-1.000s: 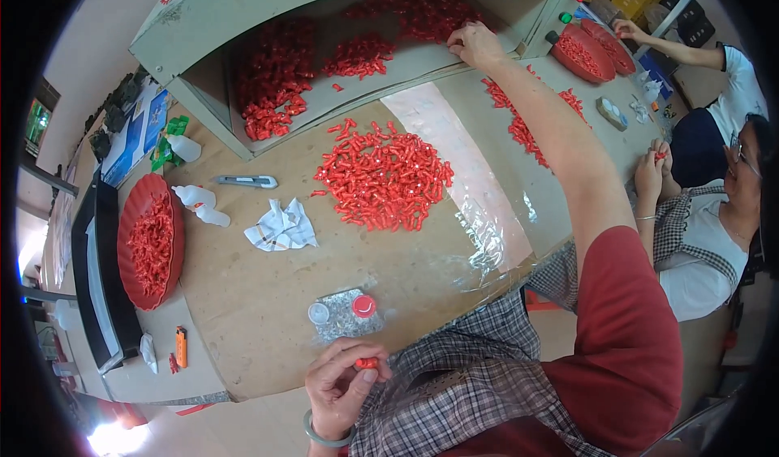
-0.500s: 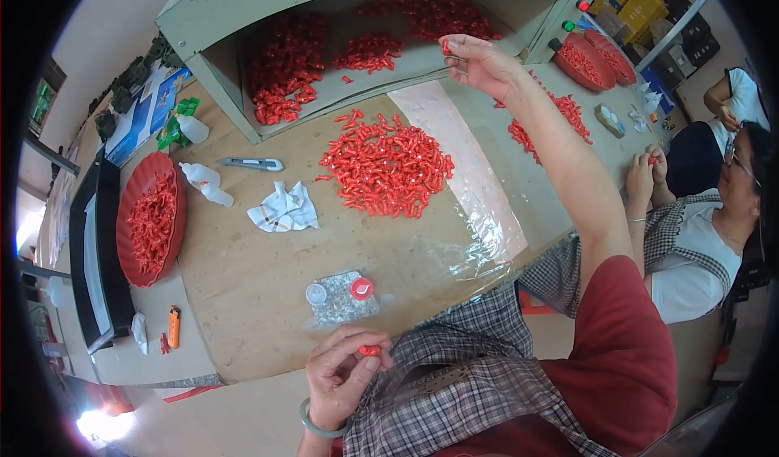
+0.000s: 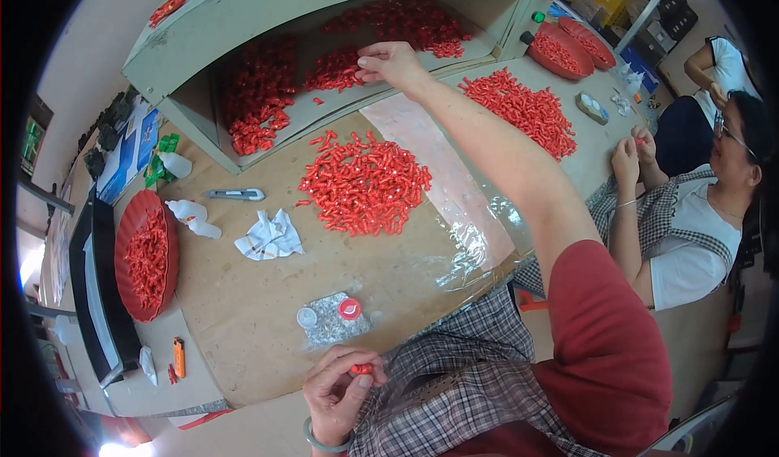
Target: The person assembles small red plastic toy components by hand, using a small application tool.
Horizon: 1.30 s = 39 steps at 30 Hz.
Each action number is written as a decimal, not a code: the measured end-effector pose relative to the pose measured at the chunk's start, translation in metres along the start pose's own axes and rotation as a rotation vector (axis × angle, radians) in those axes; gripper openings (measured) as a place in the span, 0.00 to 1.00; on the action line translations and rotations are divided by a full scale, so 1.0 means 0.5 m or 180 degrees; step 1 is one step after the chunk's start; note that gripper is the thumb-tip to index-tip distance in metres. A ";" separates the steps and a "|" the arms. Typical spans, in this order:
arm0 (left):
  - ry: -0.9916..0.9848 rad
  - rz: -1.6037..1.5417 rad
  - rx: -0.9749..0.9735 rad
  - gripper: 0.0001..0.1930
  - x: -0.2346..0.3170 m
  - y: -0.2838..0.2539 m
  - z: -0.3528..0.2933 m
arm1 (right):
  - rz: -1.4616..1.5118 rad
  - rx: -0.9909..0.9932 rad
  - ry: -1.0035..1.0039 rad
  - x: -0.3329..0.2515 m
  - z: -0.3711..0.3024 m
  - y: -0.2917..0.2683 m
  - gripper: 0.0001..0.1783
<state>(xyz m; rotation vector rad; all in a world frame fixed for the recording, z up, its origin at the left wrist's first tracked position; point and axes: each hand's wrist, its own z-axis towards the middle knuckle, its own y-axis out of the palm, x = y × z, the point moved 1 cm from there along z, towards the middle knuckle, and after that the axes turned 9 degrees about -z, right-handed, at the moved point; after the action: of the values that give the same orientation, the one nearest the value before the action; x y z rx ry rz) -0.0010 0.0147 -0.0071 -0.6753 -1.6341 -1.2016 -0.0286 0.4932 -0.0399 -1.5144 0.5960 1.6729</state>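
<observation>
My left hand is close to my lap at the table's front edge, its fingers pinched on a small red piece. My right arm stretches far forward; my right hand reaches into the open cream box at the back, fingers curled over the red pieces lying inside. Whether it holds one I cannot tell. A large heap of small red pieces lies on the brown table between my hands.
A red tray of pieces sits left, with white squeeze bottles, a crumpled cloth and a utility knife. A clear bag with a red cap lies near me. A person sits right, by another red heap.
My right hand has moved left along the box opening, from its right end toward the middle. My left hand stays at the front edge with the red piece.
</observation>
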 end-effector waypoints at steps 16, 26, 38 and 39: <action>-0.0073 0.0116 -0.0190 0.11 -0.008 -0.012 0.013 | -0.4498 0.0352 -0.1603 0.057 0.029 -0.298 0.06; -0.0078 0.0148 -0.0190 0.11 -0.008 -0.011 0.008 | -0.3413 0.0803 -0.0664 0.035 0.021 -0.291 0.08; -0.0004 0.0095 -0.0263 0.12 0.001 -0.001 0.004 | -0.0227 -0.0125 -0.0848 -0.130 -0.168 -0.122 0.11; -0.0002 0.0087 -0.0239 0.12 0.002 0.000 0.002 | -0.0138 -0.0177 -0.0987 -0.148 -0.198 -0.103 0.11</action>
<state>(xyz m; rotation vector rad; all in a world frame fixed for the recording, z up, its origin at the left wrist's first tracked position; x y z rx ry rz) -0.0015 0.0157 -0.0062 -0.7428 -1.5818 -1.2483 0.0706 0.4284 0.0226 -1.2606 0.3509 1.8554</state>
